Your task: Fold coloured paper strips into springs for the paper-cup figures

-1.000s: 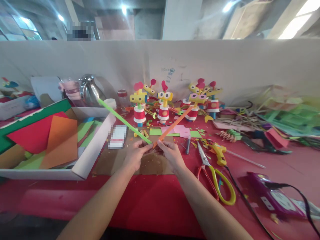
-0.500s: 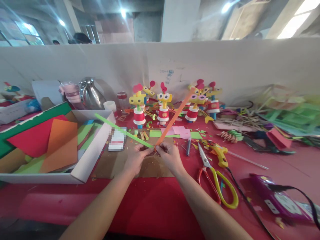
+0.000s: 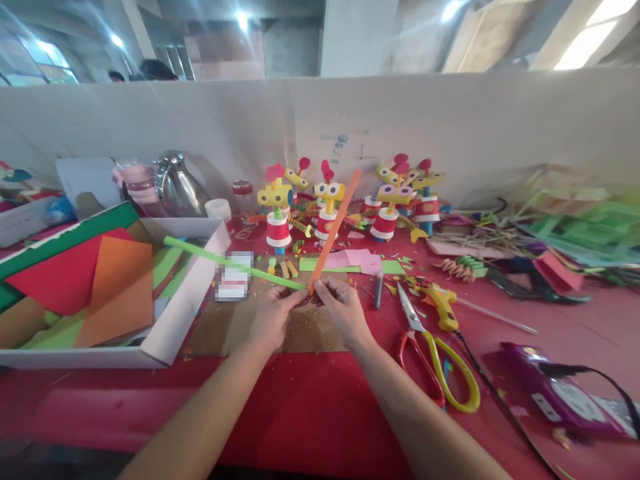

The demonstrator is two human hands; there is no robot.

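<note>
My left hand [image 3: 277,313] pinches the near end of a green paper strip [image 3: 235,265], which stretches out to the left over the box edge. Opposite it, my right hand [image 3: 341,310] is closed with thumb and finger on the lower end of an orange paper strip [image 3: 334,233]. That strip rises up and away, slightly to the right. The two strips meet at the fingertips, where the joint is mostly hidden. Both hands are above a brown cardboard sheet [image 3: 215,337] on the red table.
At left stands a white box [image 3: 173,333] of coloured paper. Paper-cup figures [image 3: 278,230] line the wall. Scissors [image 3: 415,327], a yellow glue gun [image 3: 443,307] and a purple device [image 3: 570,400] lie at right. Folded paper springs [image 3: 289,269] sit beyond my hands.
The orange strip has swung left and stands more upright. The green strip's far end has shifted left and slightly down. Both hands stay pinched close together.
</note>
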